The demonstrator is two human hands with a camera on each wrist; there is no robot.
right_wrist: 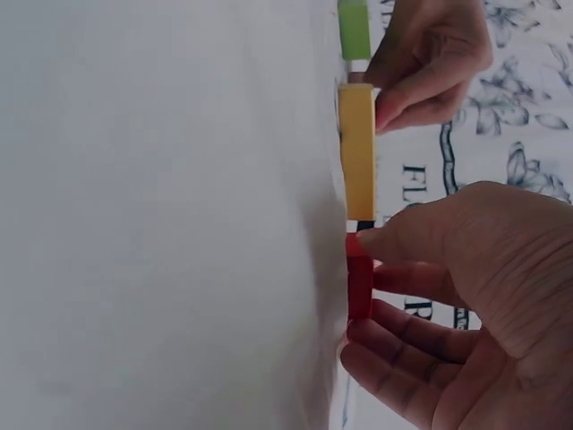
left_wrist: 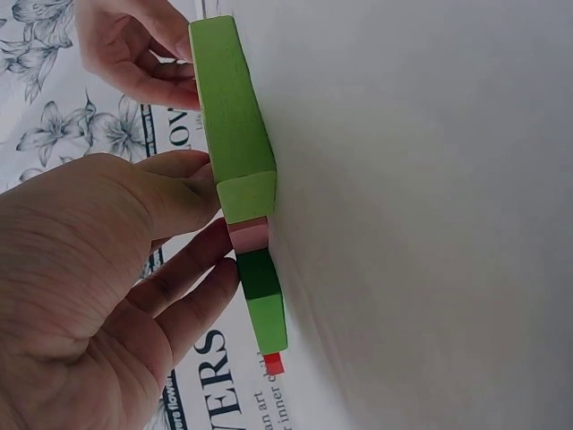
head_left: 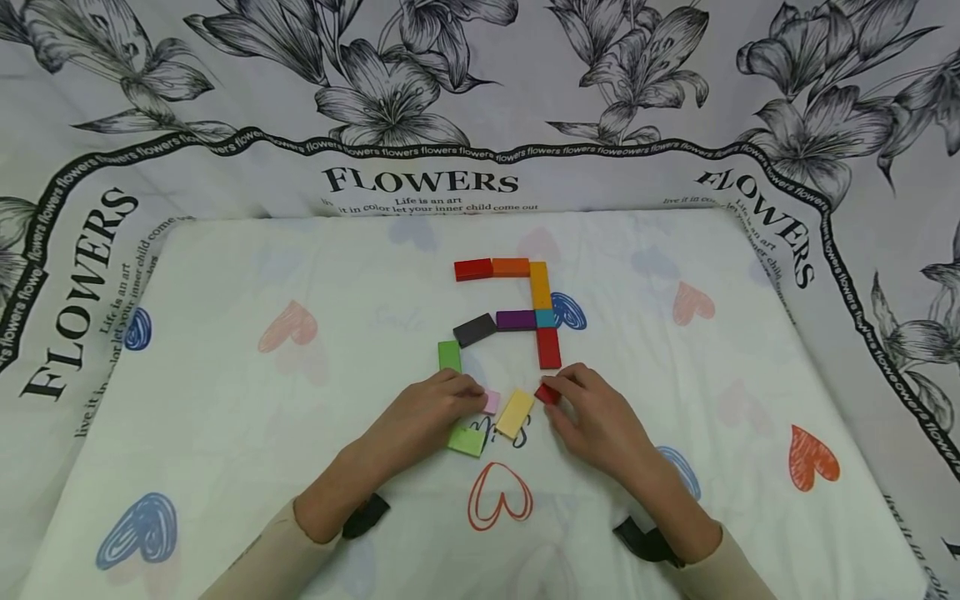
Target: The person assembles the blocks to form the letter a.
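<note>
My left hand (head_left: 427,412) grips a small pink block (head_left: 491,402) with its fingertips; its fingers hide part of it. A light green block (head_left: 467,442) lies just below that hand, and a green block (head_left: 450,356) shows above it. The right hand (head_left: 600,421) pinches a small red block (right_wrist: 359,278) between thumb and fingers. Between the hands lies a tilted yellow block (head_left: 515,414). Above the right hand stands the lower end of a block line, a larger red block (head_left: 549,348).
The line of blocks continues through a teal block (head_left: 544,318), an amber block (head_left: 540,286), an orange block (head_left: 511,267) and a red one (head_left: 473,269). A purple block (head_left: 516,320) and a black block (head_left: 475,330) branch left. All lie on a white heart-patterned cloth (head_left: 360,275).
</note>
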